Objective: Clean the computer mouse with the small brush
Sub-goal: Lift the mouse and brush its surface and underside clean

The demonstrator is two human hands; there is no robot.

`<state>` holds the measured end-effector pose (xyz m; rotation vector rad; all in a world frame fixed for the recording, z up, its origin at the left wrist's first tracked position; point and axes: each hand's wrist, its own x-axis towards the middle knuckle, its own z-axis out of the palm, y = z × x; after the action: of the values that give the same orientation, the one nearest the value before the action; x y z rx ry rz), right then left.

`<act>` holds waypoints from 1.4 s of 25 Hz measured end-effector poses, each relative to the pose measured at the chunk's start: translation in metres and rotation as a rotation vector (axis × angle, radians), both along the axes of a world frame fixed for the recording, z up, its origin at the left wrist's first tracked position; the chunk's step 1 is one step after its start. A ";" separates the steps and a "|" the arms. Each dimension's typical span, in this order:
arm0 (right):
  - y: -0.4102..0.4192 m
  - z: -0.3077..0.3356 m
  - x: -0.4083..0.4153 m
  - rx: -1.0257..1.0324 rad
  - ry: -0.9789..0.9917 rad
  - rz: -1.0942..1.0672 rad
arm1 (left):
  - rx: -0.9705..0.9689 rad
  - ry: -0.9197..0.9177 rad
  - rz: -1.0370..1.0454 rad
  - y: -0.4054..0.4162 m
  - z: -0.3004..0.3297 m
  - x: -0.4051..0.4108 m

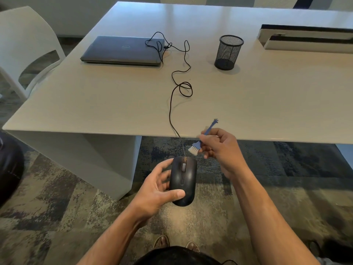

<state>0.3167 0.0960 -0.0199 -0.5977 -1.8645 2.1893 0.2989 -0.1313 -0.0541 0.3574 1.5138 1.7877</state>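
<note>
From the head view, the left hand point(159, 185) cradles the glossy black corded computer mouse point(183, 181) off the tabletop point(114, 104), below its near edge and above the carpet, thumb curled across its tail and fingers wrapped round its left flank, its long axis running six to twelve o'clock with the scroll wheel at the far end. The right hand point(219, 148) pinches the small blue-handled brush with white bristles point(198, 144), bristles hanging just off the mouse's nose at about one o'clock, not touching. The brush hand looks nearest the button end, so a short drop toward seven o'clock should land the bristles by the wheel.
</note>
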 end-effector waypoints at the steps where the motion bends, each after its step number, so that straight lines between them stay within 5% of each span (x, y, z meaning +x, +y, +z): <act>1: -0.004 0.000 -0.003 0.012 0.005 0.029 | -0.012 0.009 -0.001 0.000 0.000 0.000; 35: 0.006 -0.007 0.006 -0.118 -0.054 0.138 | 0.069 -0.012 0.009 -0.011 0.000 -0.016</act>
<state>0.3222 0.1015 -0.0269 -0.5704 -1.8655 2.4077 0.2829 -0.1419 -0.0539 0.3731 1.4499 1.8496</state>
